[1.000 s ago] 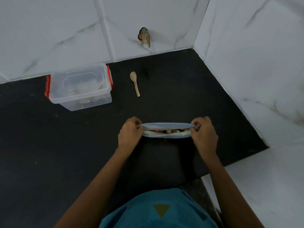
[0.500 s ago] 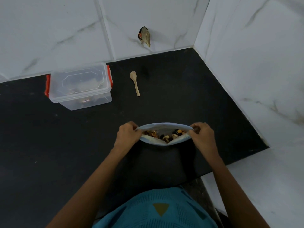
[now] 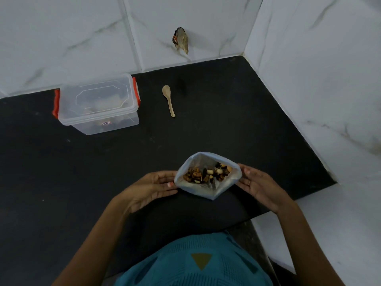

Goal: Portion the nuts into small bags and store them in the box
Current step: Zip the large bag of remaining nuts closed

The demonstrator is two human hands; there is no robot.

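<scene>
A pale blue plastic bag (image 3: 206, 187) stands on the black counter with its mouth spread wide, and mixed nuts (image 3: 207, 174) show inside. My left hand (image 3: 153, 185) lies at the bag's left side with straight fingers touching it. My right hand (image 3: 256, 183) lies at its right side, fingers straight and touching the rim. A clear plastic box (image 3: 97, 104) with red clips and its lid on sits at the back left. A small wooden spoon (image 3: 169, 100) lies to the right of the box.
White marble tile walls close the counter (image 3: 226, 124) at the back and right. A crumpled wrapper (image 3: 181, 43) sticks to the back wall. The counter's front edge runs just below the bag, by my teal shirt.
Both hands let go of the bag's rim, which they were pinching and pulling apart. The mouth went from a narrow slit to wide open, and the fingers now lie flat at its sides.
</scene>
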